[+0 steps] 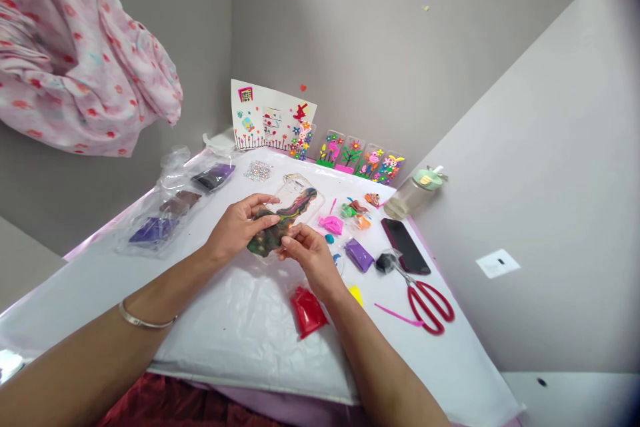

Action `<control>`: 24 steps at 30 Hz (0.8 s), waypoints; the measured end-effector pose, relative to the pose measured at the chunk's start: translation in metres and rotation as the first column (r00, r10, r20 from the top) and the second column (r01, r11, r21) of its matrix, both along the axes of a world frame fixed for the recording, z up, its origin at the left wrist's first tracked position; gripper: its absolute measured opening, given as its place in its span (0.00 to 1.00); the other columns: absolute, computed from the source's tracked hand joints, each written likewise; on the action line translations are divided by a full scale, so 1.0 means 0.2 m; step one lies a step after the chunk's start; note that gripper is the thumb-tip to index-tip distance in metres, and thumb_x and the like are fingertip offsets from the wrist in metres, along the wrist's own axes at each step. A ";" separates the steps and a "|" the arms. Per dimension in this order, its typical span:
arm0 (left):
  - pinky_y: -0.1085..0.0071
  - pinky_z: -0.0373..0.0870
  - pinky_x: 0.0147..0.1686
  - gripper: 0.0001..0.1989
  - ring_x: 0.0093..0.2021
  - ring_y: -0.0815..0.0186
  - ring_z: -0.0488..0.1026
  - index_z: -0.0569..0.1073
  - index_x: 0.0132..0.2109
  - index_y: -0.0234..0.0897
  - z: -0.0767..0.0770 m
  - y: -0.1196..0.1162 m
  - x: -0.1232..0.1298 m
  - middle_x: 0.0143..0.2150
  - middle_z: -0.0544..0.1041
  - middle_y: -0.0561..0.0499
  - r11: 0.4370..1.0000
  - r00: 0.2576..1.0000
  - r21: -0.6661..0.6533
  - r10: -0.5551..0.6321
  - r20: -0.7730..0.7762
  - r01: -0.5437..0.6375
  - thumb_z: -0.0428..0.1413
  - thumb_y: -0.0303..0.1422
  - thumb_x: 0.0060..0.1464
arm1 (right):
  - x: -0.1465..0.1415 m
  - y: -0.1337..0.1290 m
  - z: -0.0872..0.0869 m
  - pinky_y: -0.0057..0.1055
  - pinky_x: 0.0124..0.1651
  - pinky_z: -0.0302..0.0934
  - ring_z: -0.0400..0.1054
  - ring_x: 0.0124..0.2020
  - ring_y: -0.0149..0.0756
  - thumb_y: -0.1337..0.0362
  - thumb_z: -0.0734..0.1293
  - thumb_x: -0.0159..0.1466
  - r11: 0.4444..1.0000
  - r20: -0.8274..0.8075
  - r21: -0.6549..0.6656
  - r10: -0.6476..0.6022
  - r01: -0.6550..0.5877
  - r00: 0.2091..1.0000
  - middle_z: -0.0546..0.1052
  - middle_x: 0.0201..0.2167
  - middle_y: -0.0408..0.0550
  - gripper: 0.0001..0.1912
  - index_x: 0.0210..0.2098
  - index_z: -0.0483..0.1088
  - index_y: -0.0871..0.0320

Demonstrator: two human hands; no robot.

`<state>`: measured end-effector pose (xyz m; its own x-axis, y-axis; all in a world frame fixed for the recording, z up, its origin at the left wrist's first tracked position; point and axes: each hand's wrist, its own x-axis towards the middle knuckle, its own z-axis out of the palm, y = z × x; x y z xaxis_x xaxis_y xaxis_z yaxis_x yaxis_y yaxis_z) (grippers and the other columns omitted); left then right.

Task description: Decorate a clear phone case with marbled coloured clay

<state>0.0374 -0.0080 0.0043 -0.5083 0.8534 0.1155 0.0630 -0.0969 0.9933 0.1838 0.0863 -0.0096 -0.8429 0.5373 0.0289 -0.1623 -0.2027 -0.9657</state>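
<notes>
A clear phone case [299,203] with dark, marbled multicoloured clay pressed on it is held above the white-covered table. My left hand [246,223] grips its left side, thumb lying across the clay and fingers behind the edge. At the lower right edge, my right hand [311,255] pinches the case between thumb and fingers. Just below my right hand lies a red clay packet [309,311]. To its right are a purple clay packet [359,255] and a pink clay lump [331,225].
Red-handled scissors [431,307] and a dark phone [406,245] lie at the right, near a bottle [413,193]. Decorated phone cases [350,155] lean on the wall beside a drawn sheet [273,117]. Bagged clay [153,230] and rhinestones [259,171] sit at the left.
</notes>
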 end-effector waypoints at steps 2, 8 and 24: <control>0.71 0.69 0.31 0.24 0.32 0.63 0.76 0.72 0.52 0.38 -0.01 0.00 -0.01 0.36 0.81 0.49 1.000 1.000 0.005 -0.006 0.006 0.006 0.61 0.42 0.50 | 0.00 0.00 0.00 0.29 0.33 0.65 0.69 0.26 0.31 0.57 0.75 0.53 1.000 -0.005 -0.004 0.001 -0.001 1.000 0.74 0.23 0.40 0.14 0.29 0.68 0.56; 0.72 0.68 0.29 0.20 0.30 0.64 0.75 0.74 0.49 0.39 0.01 0.00 0.00 0.34 0.79 0.52 1.000 0.997 0.006 -0.007 0.072 0.007 0.59 0.44 0.53 | 0.00 0.00 0.01 0.29 0.33 0.65 0.69 0.27 0.31 0.57 0.74 0.53 1.000 -0.001 -0.002 -0.006 0.006 1.000 0.75 0.24 0.41 0.13 0.28 0.68 0.56; 0.73 0.64 0.24 0.14 0.22 0.67 0.71 0.73 0.32 0.38 -0.01 0.00 -0.01 0.23 0.75 0.56 0.993 1.000 -0.115 -0.021 0.010 0.022 0.63 0.44 0.46 | 0.00 -0.01 0.00 0.30 0.33 0.64 0.67 0.25 0.32 0.56 0.74 0.54 0.999 0.017 0.027 0.026 -0.027 1.000 0.74 0.24 0.40 0.14 0.29 0.67 0.56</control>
